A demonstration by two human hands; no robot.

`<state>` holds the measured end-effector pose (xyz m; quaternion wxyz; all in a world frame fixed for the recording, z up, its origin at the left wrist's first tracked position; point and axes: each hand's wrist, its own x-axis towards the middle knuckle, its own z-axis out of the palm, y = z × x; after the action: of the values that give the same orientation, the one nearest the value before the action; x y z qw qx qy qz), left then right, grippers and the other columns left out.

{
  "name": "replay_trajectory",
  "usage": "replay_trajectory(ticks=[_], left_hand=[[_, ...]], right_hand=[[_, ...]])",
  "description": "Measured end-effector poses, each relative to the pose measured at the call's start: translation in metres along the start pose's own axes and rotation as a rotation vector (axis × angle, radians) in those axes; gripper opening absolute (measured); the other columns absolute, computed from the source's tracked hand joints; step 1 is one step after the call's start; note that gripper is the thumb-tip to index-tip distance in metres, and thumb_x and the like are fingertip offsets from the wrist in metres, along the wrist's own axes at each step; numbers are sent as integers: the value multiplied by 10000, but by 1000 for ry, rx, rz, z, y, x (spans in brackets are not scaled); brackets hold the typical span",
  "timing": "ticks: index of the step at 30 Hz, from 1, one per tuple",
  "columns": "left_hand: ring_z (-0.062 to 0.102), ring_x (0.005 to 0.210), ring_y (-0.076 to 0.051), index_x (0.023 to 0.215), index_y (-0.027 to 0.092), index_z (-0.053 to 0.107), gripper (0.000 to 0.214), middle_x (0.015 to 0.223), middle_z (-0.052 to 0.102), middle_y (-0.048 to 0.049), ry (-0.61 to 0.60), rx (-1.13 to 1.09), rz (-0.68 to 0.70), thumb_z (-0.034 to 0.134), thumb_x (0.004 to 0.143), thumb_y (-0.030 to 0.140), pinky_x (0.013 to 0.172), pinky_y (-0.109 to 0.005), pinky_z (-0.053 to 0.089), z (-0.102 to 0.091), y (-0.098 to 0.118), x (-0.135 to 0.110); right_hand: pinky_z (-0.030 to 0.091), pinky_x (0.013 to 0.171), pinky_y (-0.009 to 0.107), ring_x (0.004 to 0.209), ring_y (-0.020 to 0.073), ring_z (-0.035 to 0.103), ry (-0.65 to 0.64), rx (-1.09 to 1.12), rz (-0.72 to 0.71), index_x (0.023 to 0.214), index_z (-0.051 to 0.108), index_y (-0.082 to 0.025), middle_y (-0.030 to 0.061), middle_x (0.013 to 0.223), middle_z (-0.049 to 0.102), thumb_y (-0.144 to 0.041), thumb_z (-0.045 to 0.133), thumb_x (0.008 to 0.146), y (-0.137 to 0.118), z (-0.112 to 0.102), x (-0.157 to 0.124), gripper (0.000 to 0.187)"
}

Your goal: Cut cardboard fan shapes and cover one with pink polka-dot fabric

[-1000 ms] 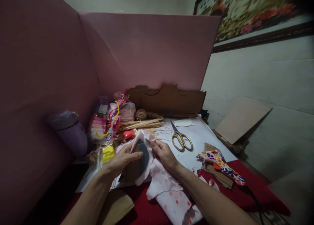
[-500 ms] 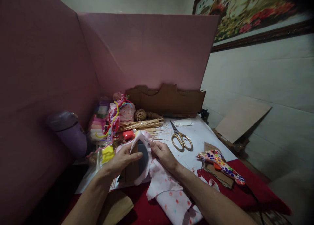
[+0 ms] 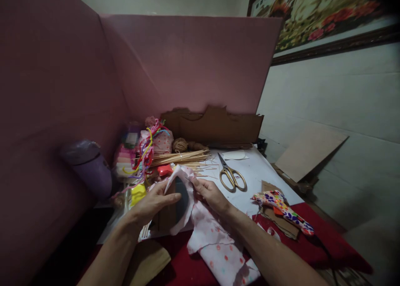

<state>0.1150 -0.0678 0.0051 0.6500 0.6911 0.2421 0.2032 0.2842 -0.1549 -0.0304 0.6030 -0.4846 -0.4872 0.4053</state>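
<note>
Both my hands work a piece of pink dotted fabric (image 3: 215,246) wrapped round a cardboard shape (image 3: 170,213) with a dark face. My left hand (image 3: 153,202) presses its fingers and thumb against the fabric's folded edge on the left side. My right hand (image 3: 211,194) pinches the fabric's upper edge on the right side. The rest of the cloth trails down over the red table cover (image 3: 315,244) toward me.
Gold scissors (image 3: 230,175) lie on white paper just right of my hands. A patterned glue gun (image 3: 283,209) rests on cardboard scraps further right. Behind are bamboo sticks (image 3: 179,157), twine balls (image 3: 179,145), coloured cords (image 3: 145,152), brown cardboard (image 3: 215,125), a purple container (image 3: 87,165) and pink boards.
Almost nothing has moved. My hands keep their hold on the fabric and cardboard, with only slight finger shifts; the view has drifted a little.
</note>
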Motion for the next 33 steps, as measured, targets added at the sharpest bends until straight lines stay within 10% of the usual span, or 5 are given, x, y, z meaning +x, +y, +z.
replay_trajectory(ticks=[33], left_hand=[[583, 917, -237, 1055, 184, 671, 369, 945, 685, -61, -182, 6, 22, 698, 709, 310, 838, -340, 432, 1, 2, -1]], right_hand=[[272, 412, 208, 397, 68, 372, 7, 71, -21, 648, 463, -182, -75, 461, 408, -574, 541, 803, -4, 4, -5, 429]])
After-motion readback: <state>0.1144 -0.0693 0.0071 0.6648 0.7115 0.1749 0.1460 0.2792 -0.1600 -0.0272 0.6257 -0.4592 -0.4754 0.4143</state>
